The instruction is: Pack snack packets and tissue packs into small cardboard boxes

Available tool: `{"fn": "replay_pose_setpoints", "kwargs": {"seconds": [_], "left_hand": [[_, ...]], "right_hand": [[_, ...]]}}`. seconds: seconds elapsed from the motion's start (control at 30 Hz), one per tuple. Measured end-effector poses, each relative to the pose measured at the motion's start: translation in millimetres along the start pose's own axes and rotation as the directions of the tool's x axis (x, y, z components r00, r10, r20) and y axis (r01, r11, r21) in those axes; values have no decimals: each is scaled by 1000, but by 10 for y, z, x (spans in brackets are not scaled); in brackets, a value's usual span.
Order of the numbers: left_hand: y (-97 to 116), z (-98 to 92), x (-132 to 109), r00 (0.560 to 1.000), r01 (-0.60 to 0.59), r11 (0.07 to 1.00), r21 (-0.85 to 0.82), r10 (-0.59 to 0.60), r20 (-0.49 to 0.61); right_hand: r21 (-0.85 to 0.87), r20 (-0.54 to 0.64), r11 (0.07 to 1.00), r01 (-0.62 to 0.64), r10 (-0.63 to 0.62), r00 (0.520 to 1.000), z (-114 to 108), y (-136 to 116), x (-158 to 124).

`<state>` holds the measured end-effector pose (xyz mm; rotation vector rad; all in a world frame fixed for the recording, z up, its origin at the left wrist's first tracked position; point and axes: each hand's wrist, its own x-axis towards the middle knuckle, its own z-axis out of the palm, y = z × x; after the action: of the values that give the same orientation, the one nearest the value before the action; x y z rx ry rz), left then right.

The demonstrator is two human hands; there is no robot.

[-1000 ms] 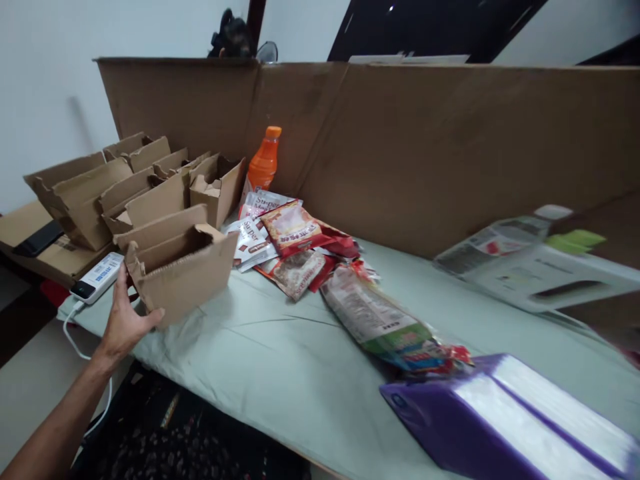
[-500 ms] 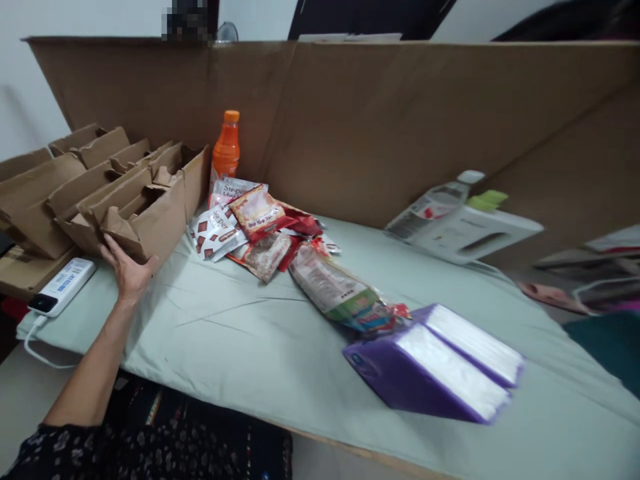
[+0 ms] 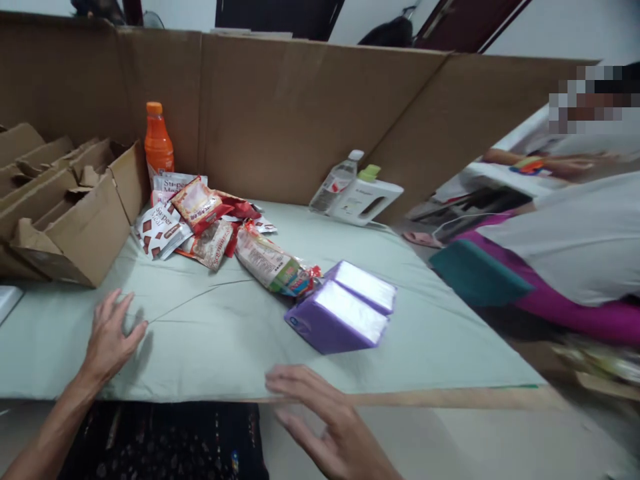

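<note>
My left hand [image 3: 111, 333] rests flat on the pale green cloth [image 3: 210, 333] near the table's front edge, fingers spread, holding nothing. It lies just in front of an open cardboard box [image 3: 75, 233]. My right hand [image 3: 330, 427] hovers at the front edge with fingers stretched out and empty, somewhat blurred. A purple pack of white tissues [image 3: 345, 310] lies just beyond it. Behind that sit a clear bag of food [image 3: 270, 267] and a heap of red and white snack packets [image 3: 195, 217].
Several folded cardboard boxes [image 3: 35, 167] stand at the left. An orange drink bottle [image 3: 158, 143], a clear bottle [image 3: 336, 183] and a white jug [image 3: 367, 200] stand by the cardboard wall [image 3: 280, 113]. Another person [image 3: 575, 233] sits at the right.
My left hand let go of the cardboard box and dropped flat onto the cloth. My right hand came into view at the front edge. The view swung right.
</note>
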<state>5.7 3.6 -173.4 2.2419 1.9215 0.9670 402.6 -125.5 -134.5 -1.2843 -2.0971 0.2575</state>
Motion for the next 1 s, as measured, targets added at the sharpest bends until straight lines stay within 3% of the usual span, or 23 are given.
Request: {"fn": "replay_pose_setpoints", "kwargs": {"seconds": [0.13, 0.27, 0.4, 0.7, 0.8, 0.9, 1.0], "left_hand": [[98, 130, 38, 995, -64, 995, 83, 57, 83], [121, 195, 2, 987, -85, 986, 143, 63, 147], [111, 182, -43, 981, -86, 978, 193, 49, 187], [145, 148, -87, 980, -30, 986, 166, -3, 197], [167, 163, -122, 986, -11, 991, 133, -11, 164], [198, 169, -160, 993, 1, 995, 102, -13, 116], [172, 119, -159, 999, 45, 997, 62, -46, 11]], "right_hand": [[-265, -220, 964, -4, -56, 974, 508, 108, 76], [-365, -234, 931, -6, -85, 968, 827, 199, -148], [-386, -252, 922, -15, -90, 964, 894, 238, -243], [-390, -109, 918, 72, -123, 986, 901, 445, -409], [-367, -139, 927, 78, -137, 981, 946, 472, -428], [-330, -223, 944, -1, -77, 972, 1019, 437, -412], [-305, -283, 951, -42, -48, 958, 1076, 402, -398]]}}
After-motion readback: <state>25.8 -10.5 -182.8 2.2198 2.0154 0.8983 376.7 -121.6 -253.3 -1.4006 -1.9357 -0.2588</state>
